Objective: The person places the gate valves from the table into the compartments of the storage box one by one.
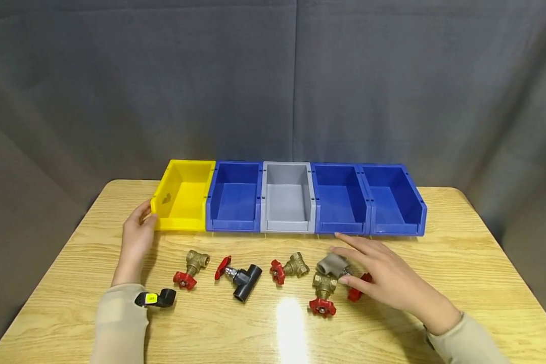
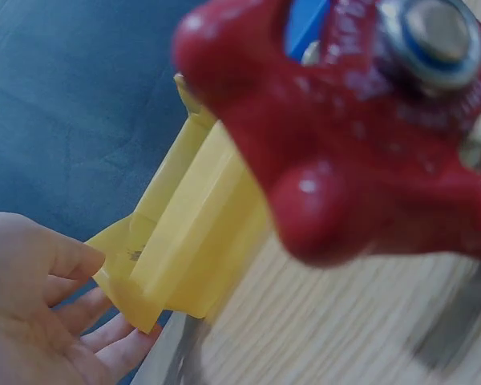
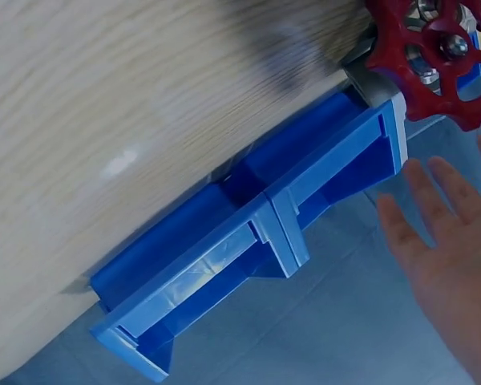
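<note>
Grey valve (image 1: 332, 265) beneath the right hand's (image 1: 387, 275) spread fingers (image 1: 358, 243), yellow bin's (image 1: 188, 202) corner in the left hand's (image 1: 138, 233) pinch.

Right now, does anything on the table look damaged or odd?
The yellow bin has a dark mark on its left wall, odd against the plain yellow; dirt or damage, I cannot tell. Nothing looks spilled.

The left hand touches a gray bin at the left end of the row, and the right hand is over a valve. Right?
Almost: the head view shows a yellow bin there, not gray. The left hand does touch it, and the right hand is over a valve.
</note>
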The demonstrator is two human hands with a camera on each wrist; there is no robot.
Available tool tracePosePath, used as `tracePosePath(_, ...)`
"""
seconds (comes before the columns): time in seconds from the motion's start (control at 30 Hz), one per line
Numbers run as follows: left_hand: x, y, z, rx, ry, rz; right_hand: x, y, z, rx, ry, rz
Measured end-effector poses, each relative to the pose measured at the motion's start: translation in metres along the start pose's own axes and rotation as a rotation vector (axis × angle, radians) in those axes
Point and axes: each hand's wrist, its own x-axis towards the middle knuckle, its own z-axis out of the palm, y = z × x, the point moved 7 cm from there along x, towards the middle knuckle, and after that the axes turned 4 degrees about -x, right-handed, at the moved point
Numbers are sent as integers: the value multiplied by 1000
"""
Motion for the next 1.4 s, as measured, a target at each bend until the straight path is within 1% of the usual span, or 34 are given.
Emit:
tracePosePath(0.07, 0, 1, 1, 6, -4, 9, 2, -2, 1, -11, -8, -31)
tracePosePath(0.2, -1, 1, 2, 22, -9, 8, 4, -5, 4, -31, -32, -76)
tracePosePath(0.4, 0, 2, 2, 34, -13, 26, 5, -8, 8, -38, -78, -106)
tracePosePath(0.7, -2, 1, 4, 21, -25, 19, 3, -7, 16, -32, -219, -90)
tracePosePath(1.03, -3, 3, 3, 39, -30, 9, 3, -5, 23, -38, -282, -84)
tracePosePath(1.2, -2, 4, 3, 43, -29, 17, 4, -6, 26, -51, -321, -87)
tracePosePath(1.4, -2, 2, 2, 48, -26, 23, 8, -8, 28, -23, -386, -94)
